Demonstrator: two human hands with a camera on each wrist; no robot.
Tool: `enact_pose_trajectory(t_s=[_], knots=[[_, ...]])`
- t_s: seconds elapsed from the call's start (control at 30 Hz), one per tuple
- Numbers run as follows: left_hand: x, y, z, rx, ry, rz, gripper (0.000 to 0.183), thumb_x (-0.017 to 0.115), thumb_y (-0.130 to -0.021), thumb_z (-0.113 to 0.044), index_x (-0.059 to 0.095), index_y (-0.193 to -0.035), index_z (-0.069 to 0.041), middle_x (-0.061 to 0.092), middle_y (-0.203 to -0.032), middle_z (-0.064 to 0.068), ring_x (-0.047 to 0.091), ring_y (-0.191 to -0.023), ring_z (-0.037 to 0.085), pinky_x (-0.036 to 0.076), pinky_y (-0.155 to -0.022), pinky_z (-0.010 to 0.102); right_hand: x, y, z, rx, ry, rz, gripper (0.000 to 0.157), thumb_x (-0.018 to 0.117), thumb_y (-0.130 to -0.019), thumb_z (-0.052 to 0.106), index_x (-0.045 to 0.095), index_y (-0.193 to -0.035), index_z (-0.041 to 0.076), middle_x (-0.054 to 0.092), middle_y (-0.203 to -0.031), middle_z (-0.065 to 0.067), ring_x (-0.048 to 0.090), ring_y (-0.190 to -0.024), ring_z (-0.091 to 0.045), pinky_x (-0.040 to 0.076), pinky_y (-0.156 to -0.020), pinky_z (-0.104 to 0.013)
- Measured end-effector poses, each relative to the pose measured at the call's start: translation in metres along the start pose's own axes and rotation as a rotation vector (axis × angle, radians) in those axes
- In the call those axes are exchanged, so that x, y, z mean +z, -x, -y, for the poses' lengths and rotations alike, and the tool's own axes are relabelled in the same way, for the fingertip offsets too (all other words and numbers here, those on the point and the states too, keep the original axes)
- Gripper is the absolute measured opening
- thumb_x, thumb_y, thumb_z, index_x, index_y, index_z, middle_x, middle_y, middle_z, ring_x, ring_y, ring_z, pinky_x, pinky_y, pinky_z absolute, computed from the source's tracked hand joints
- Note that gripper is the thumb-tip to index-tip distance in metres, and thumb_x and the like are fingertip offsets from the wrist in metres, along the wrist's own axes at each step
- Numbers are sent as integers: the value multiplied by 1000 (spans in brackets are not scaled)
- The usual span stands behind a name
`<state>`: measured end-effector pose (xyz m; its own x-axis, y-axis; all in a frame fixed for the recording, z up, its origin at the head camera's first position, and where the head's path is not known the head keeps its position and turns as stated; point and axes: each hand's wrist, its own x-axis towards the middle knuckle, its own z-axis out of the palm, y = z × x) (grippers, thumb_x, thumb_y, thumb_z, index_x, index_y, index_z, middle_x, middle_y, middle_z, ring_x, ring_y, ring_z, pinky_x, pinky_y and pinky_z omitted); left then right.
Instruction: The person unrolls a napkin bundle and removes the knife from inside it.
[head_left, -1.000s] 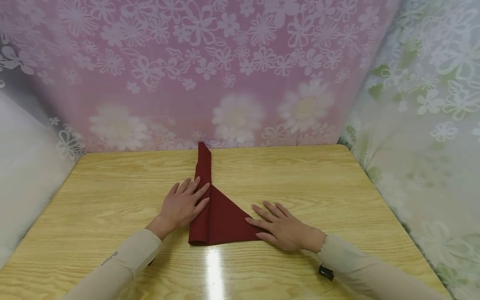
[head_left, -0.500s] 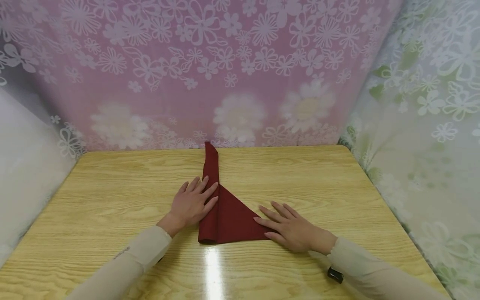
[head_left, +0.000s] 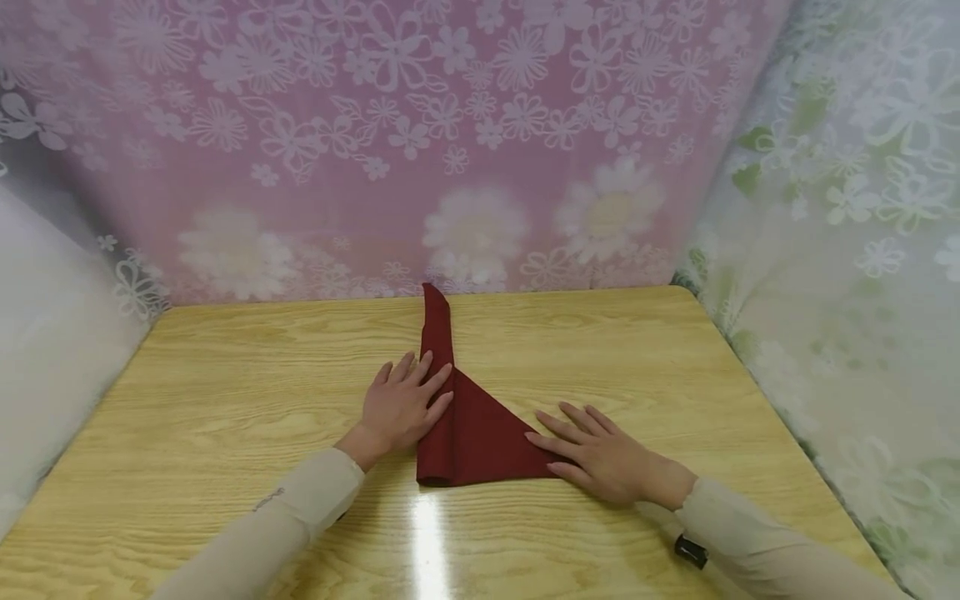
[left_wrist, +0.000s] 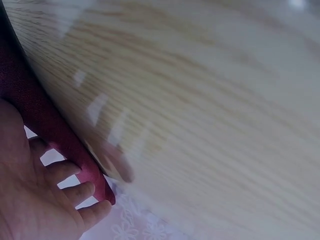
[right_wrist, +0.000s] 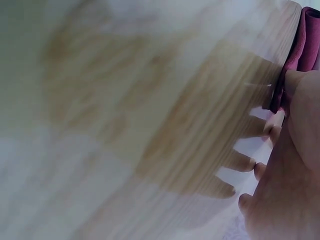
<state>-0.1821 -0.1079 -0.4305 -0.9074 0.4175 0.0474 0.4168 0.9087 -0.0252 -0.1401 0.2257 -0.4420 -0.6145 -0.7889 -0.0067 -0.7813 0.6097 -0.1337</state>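
A dark red cloth lies on the wooden table, its left side rolled into a long strip and its right side a flat triangle. The strip's far end reaches the table's back edge. My left hand rests on the rolled part with fingers spread. At the triangle's right tip, my right hand lies with straight fingers and covers the corner. In the left wrist view the rolled cloth runs behind the left hand. The right wrist view has the cloth's rolled end just past the right hand.
The light wooden table meets a pink flowered curtain at the back. A pale flowered curtain hangs along the right, and a whitish sheet stands at the left. A dark strap piece shows under the right sleeve.
Both hands and the red cloth have shifted together to the right across the table. The cloth's rolled strip and triangle keep about the same shape.
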Motion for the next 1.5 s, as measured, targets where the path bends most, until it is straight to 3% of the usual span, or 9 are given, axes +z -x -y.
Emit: enact_pose_trajectory(t_s=[0.27,0.57,0.77,0.97,1.17,1.5], knots=[[1,-7,-13,-11,4,0,52,29,-102,-50,38,-148,-28,33,-152,6,27,-139,31,26,-108,53,-4,11,-9,5,38,22,49,37,-104,39,35,-150,24,24,-156,-6,18,-141,-36,16,-108,-61],[1,-16,-29,-19,16,33,53,24,-102,-51,34,-150,-30,29,-154,5,23,-140,30,23,-110,52,-9,25,-15,24,10,7,47,41,-104,35,37,-149,23,26,-155,-8,21,-139,-39,18,-106,-62],[2,-16,-28,-17,17,26,53,24,-102,-51,33,-150,-31,29,-154,4,24,-140,31,23,-109,53,-6,25,-16,0,-48,-31,47,44,-103,32,38,-149,21,27,-154,-9,22,-138,-41,20,-104,-63],[3,-17,-27,-17,9,43,53,24,-102,-51,32,-151,-31,28,-154,4,24,-140,30,23,-110,53,-9,18,-16,25,-124,18,49,40,-104,35,34,-150,22,24,-156,-9,18,-140,-38,15,-107,-61],[3,-19,-27,-27,-10,71,54,23,-102,-52,30,-151,-32,26,-155,3,23,-141,29,22,-110,52,-12,9,-13,1,-88,11,50,42,-103,37,34,-151,22,24,-155,-13,20,-140,-39,16,-107,-61],[4,-18,-26,-11,-11,54,52,25,-103,-50,33,-151,-30,29,-154,5,27,-139,29,25,-109,52,-4,8,-16,-17,-62,19,51,42,-103,37,33,-151,21,22,-156,-13,17,-140,-40,17,-107,-61]])
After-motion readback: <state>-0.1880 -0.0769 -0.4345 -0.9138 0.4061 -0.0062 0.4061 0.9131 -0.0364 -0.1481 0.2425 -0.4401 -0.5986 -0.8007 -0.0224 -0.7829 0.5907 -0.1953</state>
